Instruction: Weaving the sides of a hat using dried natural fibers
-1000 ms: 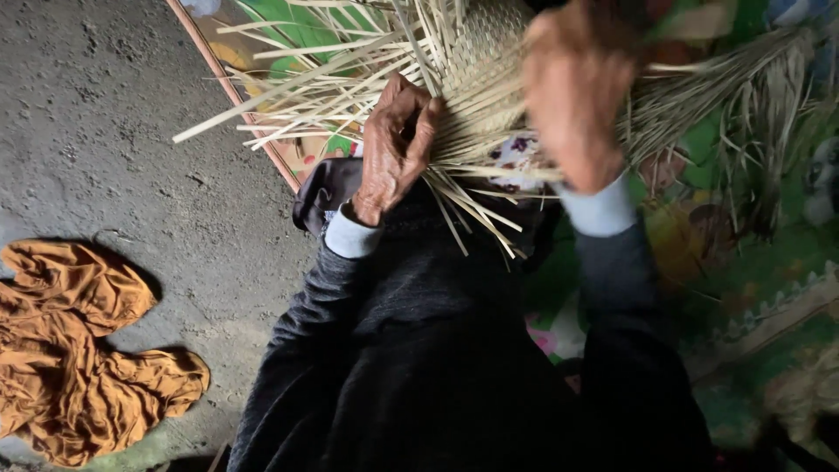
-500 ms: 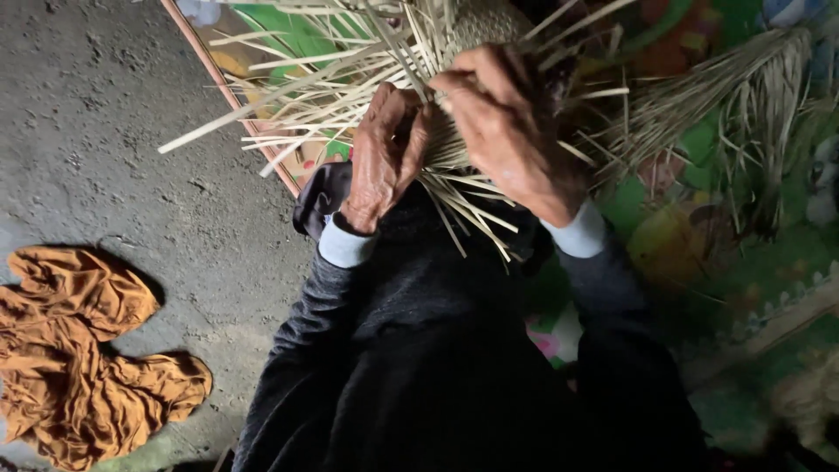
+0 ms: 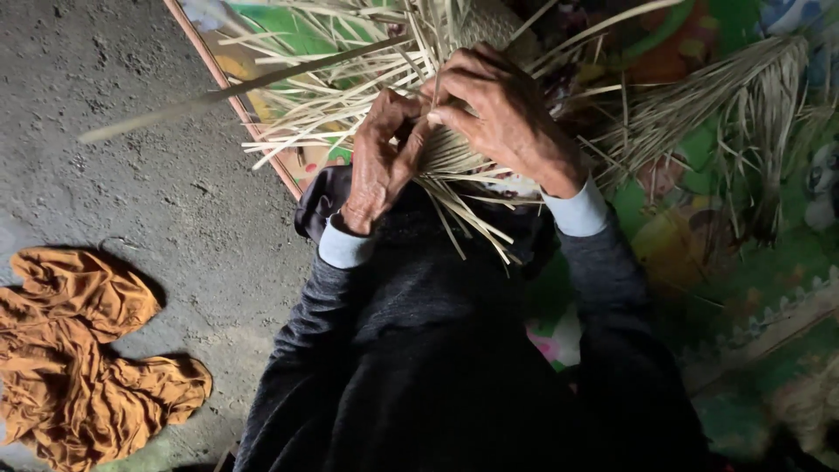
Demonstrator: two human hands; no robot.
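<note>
In the head view, both hands meet over a bundle of pale straw strips (image 3: 454,157) held just above the person's lap, on the edge of a colourful patterned mat (image 3: 699,218). The left hand (image 3: 380,162) curls around the near side of the bundle, its fingers clamped together on the strips. The right hand (image 3: 502,118) covers the bundle from above, its fingers bent and pinched together on the same strips, touching the left hand's fingertips. The gathered strips run roughly from the upper left to the lower right, their loose ends fanning toward the lap. One long strip (image 3: 236,92) sticks out far to the left, its axis nearly level and tilted slightly upward to the right. A second sheaf of straw (image 3: 725,96) lies on the mat to the right, well apart. A crumpled orange cloth (image 3: 87,350) lies on the grey concrete floor (image 3: 131,175) at the lower left.
</note>
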